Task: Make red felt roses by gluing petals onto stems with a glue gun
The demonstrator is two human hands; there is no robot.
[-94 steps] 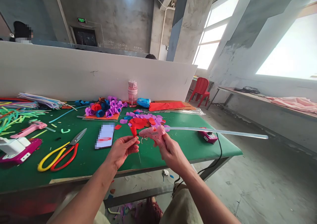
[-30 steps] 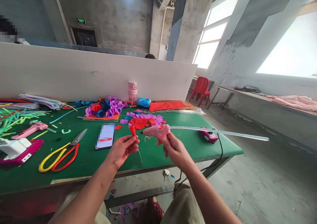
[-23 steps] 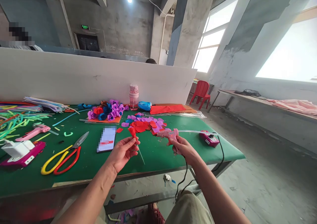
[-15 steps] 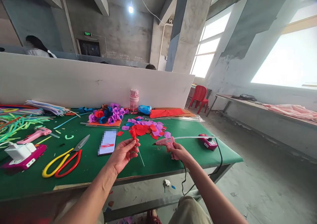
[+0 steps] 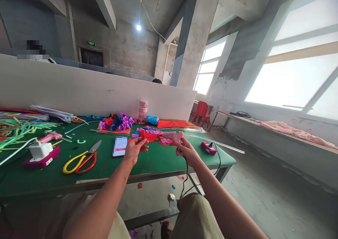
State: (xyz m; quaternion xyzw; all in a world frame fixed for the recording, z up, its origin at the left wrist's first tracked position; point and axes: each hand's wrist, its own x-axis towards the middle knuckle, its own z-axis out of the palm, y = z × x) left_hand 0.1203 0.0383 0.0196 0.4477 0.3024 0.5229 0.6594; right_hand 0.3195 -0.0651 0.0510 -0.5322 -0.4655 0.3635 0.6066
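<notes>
My left hand (image 5: 135, 149) pinches a red paper flower (image 5: 143, 136) at its base, over the near-middle of the table. In my right hand (image 5: 187, 150) is a pink hot glue gun (image 5: 174, 137), its nozzle pointing left toward the flower but apart from it. A long clear glue stick (image 5: 219, 142) juts from the gun's back end. Behind the hands lie loose red petals (image 5: 153, 137) and purple ones, partly hidden by the gun and flower. Left of my left hand a phone (image 5: 120, 146) lies flat on the green table (image 5: 155, 161).
Scissors (image 5: 81, 161) with yellow and red handles lie left of the phone. Beyond them are a power strip (image 5: 42, 158), a second glue gun (image 5: 50, 137) and coloured stems (image 5: 23, 129). Finished flowers (image 5: 116, 122) and a pink bottle (image 5: 143, 110) stand behind. A cord hangs at the right.
The whole view has tilted up and shifted. Both hands have moved farther over the table, toward the petals, and the glue gun is raised. Each hand keeps its hold.
</notes>
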